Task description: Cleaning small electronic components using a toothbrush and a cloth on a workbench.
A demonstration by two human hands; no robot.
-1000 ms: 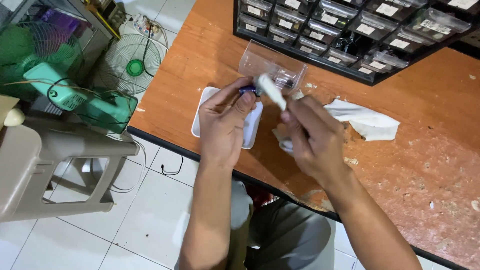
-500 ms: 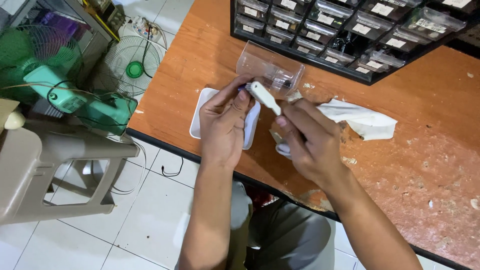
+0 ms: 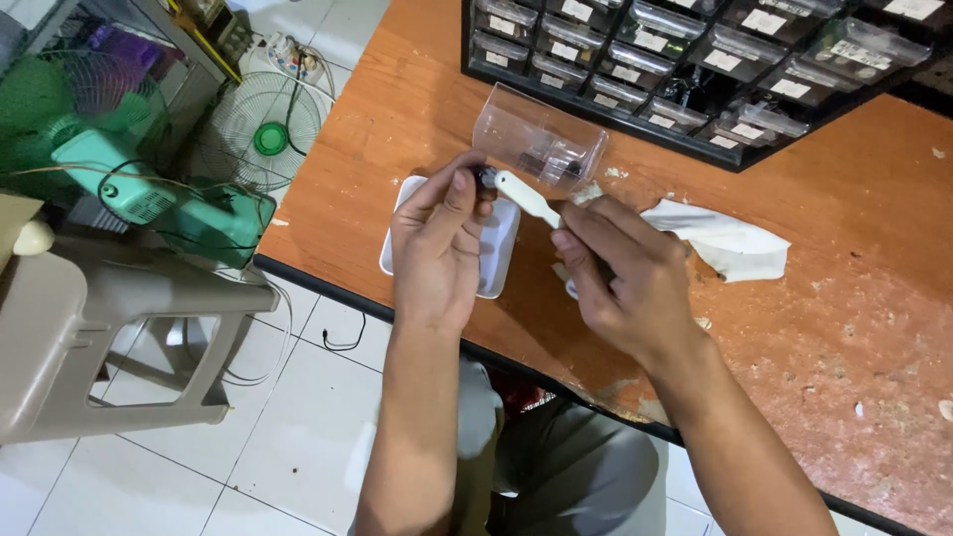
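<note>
Pinching the small dark part [image 3: 485,177] in your left hand [image 3: 442,248], steady the white-handled tool [image 3: 528,199] gripped by your right hand [image 3: 625,278] over the white tray [image 3: 496,263].

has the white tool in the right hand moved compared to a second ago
Yes, slightly. The white tool has tipped down and left toward the white tray, away from the clear drawer.

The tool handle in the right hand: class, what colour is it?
White, seen best in the head view: the tool handle runs from the right hand toward the left hand.
</note>
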